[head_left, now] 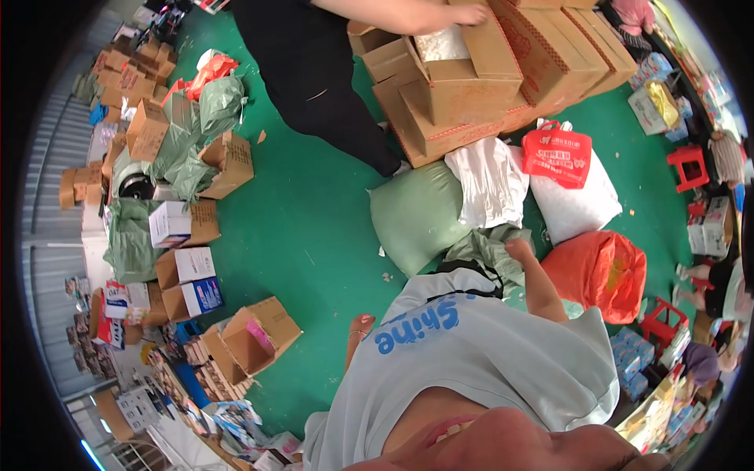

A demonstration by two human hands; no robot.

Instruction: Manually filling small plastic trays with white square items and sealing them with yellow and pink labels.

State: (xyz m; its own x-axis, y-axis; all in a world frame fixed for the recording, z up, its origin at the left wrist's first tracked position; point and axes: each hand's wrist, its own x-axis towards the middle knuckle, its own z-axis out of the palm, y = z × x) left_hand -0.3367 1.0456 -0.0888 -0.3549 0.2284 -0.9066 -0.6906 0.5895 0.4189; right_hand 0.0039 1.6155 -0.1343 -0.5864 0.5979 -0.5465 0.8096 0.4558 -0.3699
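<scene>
With twelve o'clock straight ahead of the person, the right hand (518, 250) sits at a crumpled grey-green sack (488, 245), its fingers bent against the right-hand part of the plastic; whether they pinch it cannot be told. That sack lies slack just in front of the person's waist, spreading from the hand toward nine o'clock, its visible length running roughly nine to three; which way its mouth points is unclear in the folds. The left hand (361, 323) hangs well apart at the person's other side, seen too small to tell how far open it is, with nothing visible in it. From the right hand, a stuffed green sack (416, 216) bulges at ten o'clock, and a flatter white sack (491, 184) lies at eleven, its long axis near twelve to six. A full white sack (585, 208) sits at two, a red bag (556, 157) on its upper end; an orange-red sack (589, 275) slumps between three and four. Farther off, toward twelve, a co-worker's hand (469, 14) is at an open carton (475, 90) among stacked boxes (550, 63).
</scene>
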